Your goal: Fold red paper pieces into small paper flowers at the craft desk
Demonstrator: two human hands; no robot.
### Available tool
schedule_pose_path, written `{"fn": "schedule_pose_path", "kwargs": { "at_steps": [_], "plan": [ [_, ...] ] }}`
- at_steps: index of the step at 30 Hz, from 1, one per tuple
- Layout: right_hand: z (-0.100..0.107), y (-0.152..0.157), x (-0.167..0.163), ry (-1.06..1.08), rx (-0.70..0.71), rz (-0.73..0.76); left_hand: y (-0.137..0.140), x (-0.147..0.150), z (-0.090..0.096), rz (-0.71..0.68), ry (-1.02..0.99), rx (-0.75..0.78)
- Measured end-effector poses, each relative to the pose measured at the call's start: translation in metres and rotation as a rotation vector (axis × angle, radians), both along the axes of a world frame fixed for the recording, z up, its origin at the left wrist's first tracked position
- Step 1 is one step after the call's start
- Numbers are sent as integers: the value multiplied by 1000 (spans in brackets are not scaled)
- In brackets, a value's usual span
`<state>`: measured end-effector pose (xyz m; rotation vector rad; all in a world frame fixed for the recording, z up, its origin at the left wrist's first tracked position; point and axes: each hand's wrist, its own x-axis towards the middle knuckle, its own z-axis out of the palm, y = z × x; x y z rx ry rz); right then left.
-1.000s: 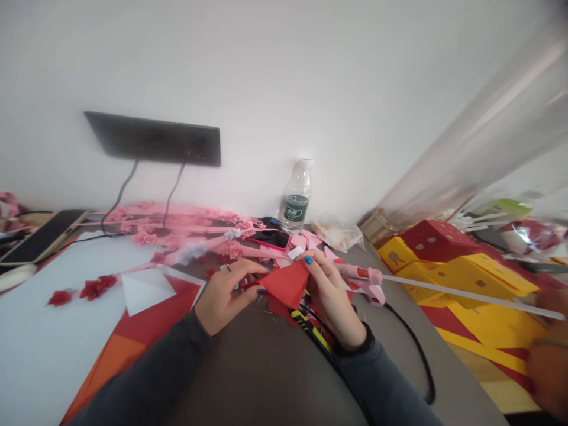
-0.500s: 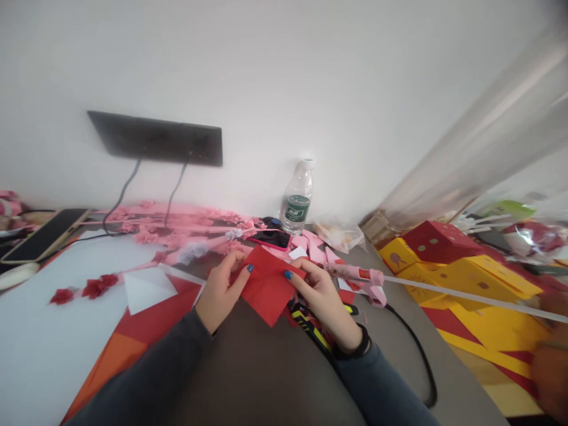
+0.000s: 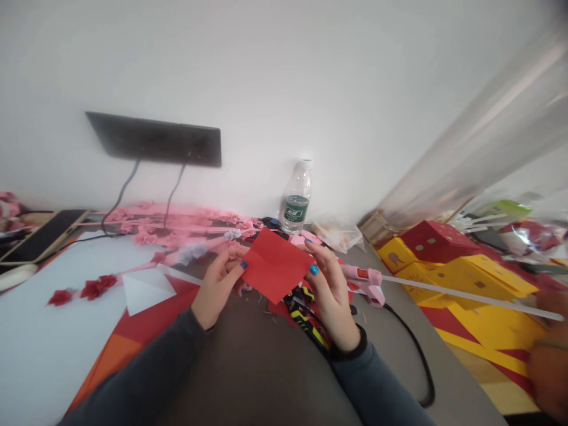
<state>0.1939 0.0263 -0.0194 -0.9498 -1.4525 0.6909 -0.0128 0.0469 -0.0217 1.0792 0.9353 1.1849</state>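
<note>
A square of red paper (image 3: 277, 266), turned corner toward me, is held up above the table by its left corner. My left hand (image 3: 217, 287) pinches that corner between thumb and fingers. At the right corner, my right hand (image 3: 331, 290) has its thumb and fingers apart, close around the paper's edge. Below the paper lie yellow-and-black pliers (image 3: 306, 328), partly covered by the sheet and my right hand. A pink glue gun (image 3: 366, 278) with a long white glue stick (image 3: 465, 296) rests just right of that hand.
Pink paper flower stems (image 3: 177, 222) spread along the wall. A water bottle (image 3: 296, 204) stands at the back. On the left are red paper flowers (image 3: 97, 288), a white sheet (image 3: 148, 290) and a phone (image 3: 47, 235). Yellow and red paper boxes (image 3: 470, 281) fill the right, beside a black cable (image 3: 428, 378).
The red paper has risen and tilted, showing its face flatter toward me. My right thumb has slid off the sheet to its right corner, and its fingers have spread.
</note>
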Motion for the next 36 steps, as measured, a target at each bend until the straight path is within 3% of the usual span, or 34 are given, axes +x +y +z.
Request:
{"fn": "schedule_pose_path", "kwargs": {
  "at_steps": [3,7,11,15,21,27,36],
  "plan": [
    [2,-2,-1,-181,134,14,-1,0,2,28,-26,-28],
    [0,3,-3,-212,151,-17,-2,-2,4,34,-48,-12],
    [-1,8,-2,-54,61,-78,0,-5,2,20,-57,140],
    [1,10,0,20,16,-37,3,-6,0,21,95,315],
    [2,10,-4,161,-105,67,2,-5,-1,63,249,366],
    [-7,10,-10,399,-372,193,-2,-3,1,-78,304,372],
    [-6,10,-7,328,-377,236,-4,-4,2,-248,375,531]
  ]
}}
